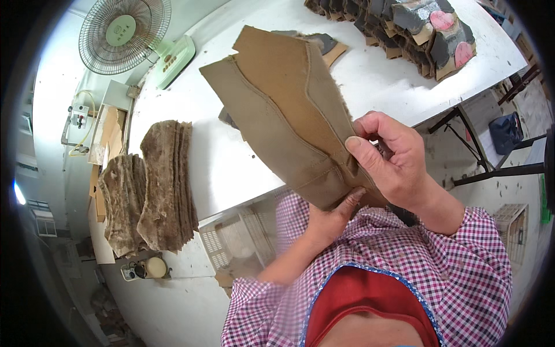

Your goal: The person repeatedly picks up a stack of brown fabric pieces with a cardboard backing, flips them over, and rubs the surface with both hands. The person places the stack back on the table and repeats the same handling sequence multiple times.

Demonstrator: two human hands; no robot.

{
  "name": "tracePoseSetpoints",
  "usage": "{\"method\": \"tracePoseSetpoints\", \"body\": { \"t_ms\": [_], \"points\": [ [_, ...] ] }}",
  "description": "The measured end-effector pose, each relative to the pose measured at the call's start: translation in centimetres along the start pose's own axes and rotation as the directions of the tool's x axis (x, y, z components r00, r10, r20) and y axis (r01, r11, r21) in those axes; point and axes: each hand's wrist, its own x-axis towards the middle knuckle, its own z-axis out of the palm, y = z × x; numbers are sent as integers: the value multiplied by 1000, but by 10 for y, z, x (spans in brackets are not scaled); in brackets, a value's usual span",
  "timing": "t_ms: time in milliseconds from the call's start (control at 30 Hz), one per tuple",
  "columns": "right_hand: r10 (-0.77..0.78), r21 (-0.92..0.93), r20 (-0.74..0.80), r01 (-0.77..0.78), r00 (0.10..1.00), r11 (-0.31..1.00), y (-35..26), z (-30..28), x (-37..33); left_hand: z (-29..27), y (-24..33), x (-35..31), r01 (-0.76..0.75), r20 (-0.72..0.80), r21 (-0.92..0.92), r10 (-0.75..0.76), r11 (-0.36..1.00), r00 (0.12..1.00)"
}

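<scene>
Olive-brown panel [292, 115] shows wavy seams [276, 108] flanking its tan middle [283, 72].

Work area: white-topped table [225, 165], its surface bright with glare and marked by small dark specks. A pale green fan [120, 30] with a wire guard stands at its far left edge. Left wall [55, 43]: pale, fitted with a white control box [79, 117] and yellow tubing [91, 104]. Lighting: one bright lamp [19, 192] at the far left; surroundings there are dim and indistinct. Floor [196, 301]: pale, with scattered debris visible on the right. Right side: dark metal frame [500, 172] and, below, a slatted crate [511, 226]. A perforated, light-coloured crate [215, 250] sits beneath the table's near edge.
</scene>
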Motion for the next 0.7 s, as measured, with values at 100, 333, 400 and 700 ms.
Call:
{"method": "tracePoseSetpoints", "body": {
  "t_ms": [100,333,400,700],
  "points": [
    [71,153,-48,-63,996,986,1,1,8,3,-8,-1,21,71,-22,-20,1000,997],
    [167,432,-157,-84,973,898,0,-7,48,8,-3,-5,92,134,-43,-86,995,987],
    [83,364,-220,2,972,931,2,-8,56,10,-2,-7,136,133,-129,-119,982,984],
    [222,379,-194,-136,956,915,33,-28,69,-39,6,-7,130,253,-220,-72,967,965]
  ]
}}
